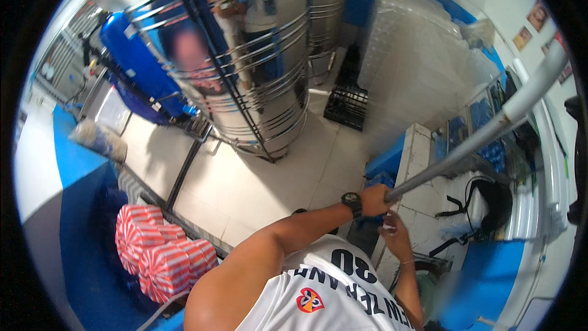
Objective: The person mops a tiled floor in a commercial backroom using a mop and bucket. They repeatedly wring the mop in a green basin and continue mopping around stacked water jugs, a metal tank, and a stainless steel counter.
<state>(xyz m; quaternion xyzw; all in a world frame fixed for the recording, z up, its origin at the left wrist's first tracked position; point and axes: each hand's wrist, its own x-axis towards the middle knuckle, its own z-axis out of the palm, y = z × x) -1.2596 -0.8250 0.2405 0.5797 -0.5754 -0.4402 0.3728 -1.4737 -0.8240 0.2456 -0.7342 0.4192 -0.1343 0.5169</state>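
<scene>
My left hand (372,200), with a dark watch on its wrist, is wrapped round the lower end of a long grey pole (450,158). The pole slants up to the right, over a white tiled ledge (409,175), and grows thicker and paler toward its far end. Just below the left hand is my right hand (397,236), a thin bracelet on its wrist. Its fingers are bent together at a small whitish thing that I cannot make out. Whether that hand touches the pole does not show clearly.
A tall ribbed steel tank (269,73) stands ahead, left of a black crate (346,108) and a plastic-wrapped stack (404,55). Blue cylinders (128,49) stand at the far left. Red-and-white striped bundles (165,270) lie near left. A black-and-white helmet-like thing (493,202) rests at right.
</scene>
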